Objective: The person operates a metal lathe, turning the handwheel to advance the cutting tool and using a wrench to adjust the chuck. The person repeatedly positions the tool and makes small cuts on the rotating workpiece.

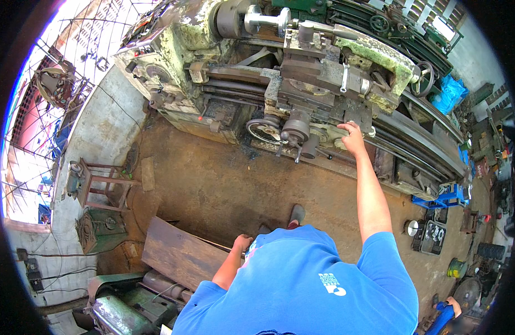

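- Off the lathe's point(296, 84) left end, we saw a stool point(109, 180).
- Before the lathe, our left hand point(243, 243) was curled, any contents hidden.
- Mid-lathe sat the carriage point(319, 103).
- At the lathe's front, our right hand point(352, 139) bent loosely; we couldn't tell its grip.

Head-worn fisheye, looking down; blue shirt point(296, 285) close below, lathe point(310, 70) farther ahead
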Tool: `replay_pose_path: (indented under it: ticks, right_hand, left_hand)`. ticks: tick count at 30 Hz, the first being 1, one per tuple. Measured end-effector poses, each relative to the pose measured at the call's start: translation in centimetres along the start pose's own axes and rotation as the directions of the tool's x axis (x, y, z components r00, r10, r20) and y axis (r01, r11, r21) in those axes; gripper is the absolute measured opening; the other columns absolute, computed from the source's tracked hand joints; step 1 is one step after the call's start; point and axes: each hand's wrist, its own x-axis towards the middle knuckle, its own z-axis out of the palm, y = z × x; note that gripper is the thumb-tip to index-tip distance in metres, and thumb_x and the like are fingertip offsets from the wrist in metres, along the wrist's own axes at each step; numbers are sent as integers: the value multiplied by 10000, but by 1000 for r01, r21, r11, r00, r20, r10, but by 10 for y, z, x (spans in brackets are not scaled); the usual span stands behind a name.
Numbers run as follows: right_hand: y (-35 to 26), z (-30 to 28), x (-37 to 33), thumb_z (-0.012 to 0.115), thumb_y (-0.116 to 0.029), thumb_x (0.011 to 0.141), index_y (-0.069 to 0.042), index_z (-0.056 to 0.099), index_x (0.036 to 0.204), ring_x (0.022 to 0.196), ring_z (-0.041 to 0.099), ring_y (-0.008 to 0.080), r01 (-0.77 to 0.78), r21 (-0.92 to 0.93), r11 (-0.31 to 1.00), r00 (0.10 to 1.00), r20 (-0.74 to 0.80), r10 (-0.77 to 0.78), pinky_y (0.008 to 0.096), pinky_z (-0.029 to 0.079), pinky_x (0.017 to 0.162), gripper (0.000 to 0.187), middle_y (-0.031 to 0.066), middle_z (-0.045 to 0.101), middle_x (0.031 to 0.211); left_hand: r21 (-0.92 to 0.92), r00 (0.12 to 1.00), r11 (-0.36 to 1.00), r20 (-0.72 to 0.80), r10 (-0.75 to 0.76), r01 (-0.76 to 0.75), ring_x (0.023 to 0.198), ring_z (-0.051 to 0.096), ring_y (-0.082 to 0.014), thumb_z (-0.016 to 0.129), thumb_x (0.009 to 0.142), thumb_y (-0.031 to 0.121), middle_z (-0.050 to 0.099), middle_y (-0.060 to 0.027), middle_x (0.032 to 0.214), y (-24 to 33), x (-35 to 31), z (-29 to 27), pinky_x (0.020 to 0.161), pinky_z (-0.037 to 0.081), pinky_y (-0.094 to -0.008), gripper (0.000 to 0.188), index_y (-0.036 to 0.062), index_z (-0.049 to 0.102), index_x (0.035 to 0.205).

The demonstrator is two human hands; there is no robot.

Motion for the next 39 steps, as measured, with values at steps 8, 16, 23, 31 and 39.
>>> replay_pose_path:
  ticks: [8,16,23,31,39]
  right_hand:
    - [-4,-1,-1,562,21,616,-129,698,1118,1338,388,334,-18,5,1000,1000,1,18,387,321,1112,542,196,506,1341]
    - [-2,0,0,568,13,608,-128,699,1115,1332,393,337,-33,-12,999,999,9,34,378,319,1115,542,202,507,1343]
    - [-2,0,1,567,9,608,-132,702,1106,1316,407,331,4,-31,1000,1000,4,-4,375,322,1112,536,190,517,1327]
    - [-3,-1,-1,572,12,608,-133,704,1106,1306,421,326,-28,-21,999,1000,-4,28,374,335,1105,535,180,514,1327]
    - [-4,-1,-1,566,14,604,-127,703,1102,1309,418,327,-2,-4,1000,1000,-8,2,377,336,1101,536,183,515,1321]
  left_hand:
    - [40,999,998,-20,46,-45,1125,618,-294,693,818,342,644,-198,1197,-24,21,12,960,477,-363,503,-3,644,1181]
    - [53,999,997,-23,48,-47,1140,609,-303,699,805,347,639,-201,1205,-27,27,15,971,470,-370,509,-1,649,1172]
    - [-12,999,999,-19,48,-48,1098,631,-306,700,799,338,654,-209,1168,-24,29,15,949,484,-365,499,0,655,1164]
    - [45,997,996,-9,80,-79,1075,642,-304,690,807,331,670,-208,1131,-19,26,10,932,492,-360,489,-9,657,1156]
    - [36,999,998,-17,43,-42,1100,631,-304,691,817,326,650,-211,1177,-16,22,10,942,487,-364,498,-10,642,1181]
